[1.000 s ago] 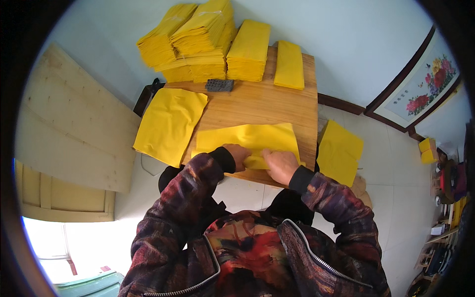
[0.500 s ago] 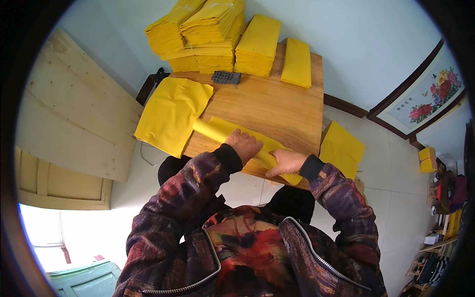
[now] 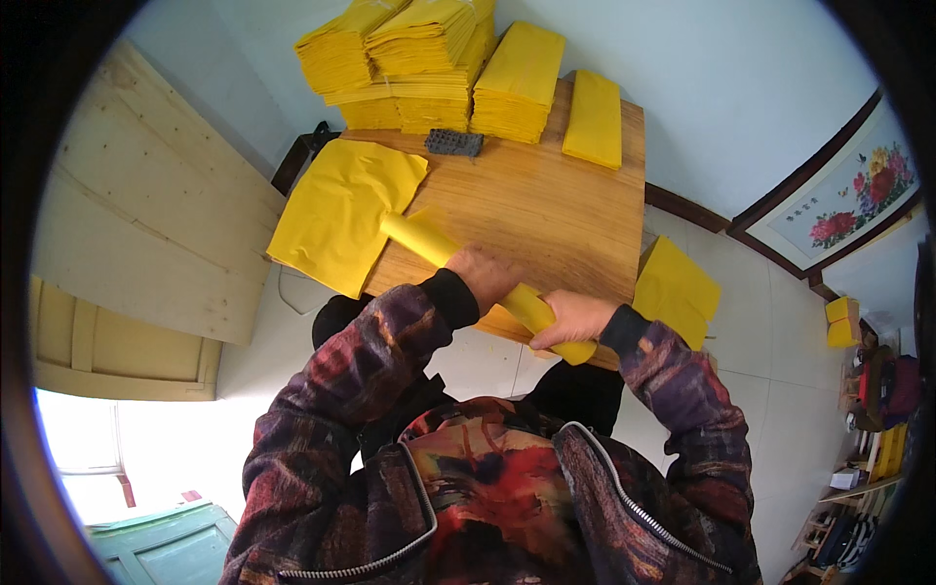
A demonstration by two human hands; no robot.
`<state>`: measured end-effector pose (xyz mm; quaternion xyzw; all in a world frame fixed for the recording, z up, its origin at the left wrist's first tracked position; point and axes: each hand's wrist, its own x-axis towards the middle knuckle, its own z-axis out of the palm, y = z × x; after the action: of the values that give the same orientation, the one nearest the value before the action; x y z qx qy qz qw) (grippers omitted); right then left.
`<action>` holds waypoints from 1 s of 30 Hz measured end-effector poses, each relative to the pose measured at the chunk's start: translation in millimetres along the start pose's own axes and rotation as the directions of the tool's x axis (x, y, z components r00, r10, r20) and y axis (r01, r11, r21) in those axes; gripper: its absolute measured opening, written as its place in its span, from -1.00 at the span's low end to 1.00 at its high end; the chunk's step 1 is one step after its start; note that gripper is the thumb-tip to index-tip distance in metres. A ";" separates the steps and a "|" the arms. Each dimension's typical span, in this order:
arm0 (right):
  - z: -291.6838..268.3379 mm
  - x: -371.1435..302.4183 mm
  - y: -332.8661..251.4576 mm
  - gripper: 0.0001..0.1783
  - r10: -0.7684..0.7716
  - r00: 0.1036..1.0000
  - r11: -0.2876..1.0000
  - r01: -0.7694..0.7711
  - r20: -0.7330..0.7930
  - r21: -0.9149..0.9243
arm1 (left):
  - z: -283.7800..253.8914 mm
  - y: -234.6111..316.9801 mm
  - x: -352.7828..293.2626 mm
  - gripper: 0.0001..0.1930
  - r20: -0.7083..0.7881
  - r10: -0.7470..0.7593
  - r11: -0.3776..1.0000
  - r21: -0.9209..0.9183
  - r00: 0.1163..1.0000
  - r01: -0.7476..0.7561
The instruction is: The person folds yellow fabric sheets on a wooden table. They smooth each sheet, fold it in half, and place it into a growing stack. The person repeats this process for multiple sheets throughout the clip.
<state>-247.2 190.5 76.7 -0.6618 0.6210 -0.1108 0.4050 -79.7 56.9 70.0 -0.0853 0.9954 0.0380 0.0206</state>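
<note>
Over one wooden table (image 3: pixel 551 219), left hand (image 3: pixel 485 278) and right hand (image 3: pixel 577 319) grip one rolled yellow sheet (image 3: pixel 527 308).

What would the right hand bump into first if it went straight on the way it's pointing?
Beyond the yellow roll it grips, the right hand would probably meet the left hand, ahead on the same roll; depth is unclear.

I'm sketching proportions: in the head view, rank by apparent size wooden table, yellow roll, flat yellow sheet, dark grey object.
Largest first:
wooden table
flat yellow sheet
yellow roll, partly covered
dark grey object
</note>
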 end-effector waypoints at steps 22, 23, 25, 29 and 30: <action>-7.6 -4.5 -4.5 -0.65 0.039 0.960 0.991 -0.073 0.276 0.115 | -3.2 -12.3 -5.7 -0.67 0.146 -0.055 0.997 -0.051 0.988 0.063; -6.8 -3.9 -3.7 -0.65 0.004 0.963 0.979 -0.060 0.270 0.197 | -3.8 -11.1 -5.6 -0.66 0.139 -0.056 0.998 -0.029 0.989 0.060; 1.9 -3.0 -5.3 -0.65 0.025 0.960 0.926 -0.127 0.278 0.356 | -5.0 -10.0 -5.3 -0.65 0.132 -0.057 0.998 0.019 0.990 0.055; 18.7 -11.4 -9.3 -0.52 0.034 0.958 0.852 -0.176 -0.284 -0.493 | -9.1 -16.8 -4.1 -0.77 0.490 0.006 0.967 -0.226 0.872 0.120; 19.0 -10.2 -8.8 -0.49 0.028 0.949 0.821 -0.201 -0.313 -0.534 | -9.4 -17.9 -3.7 -0.79 0.443 -0.001 0.963 -0.241 0.896 0.120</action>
<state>-230.5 206.5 74.0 -0.6885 0.7178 0.0043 0.1035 -73.3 39.2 78.3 -0.1075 0.9480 0.1867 0.2343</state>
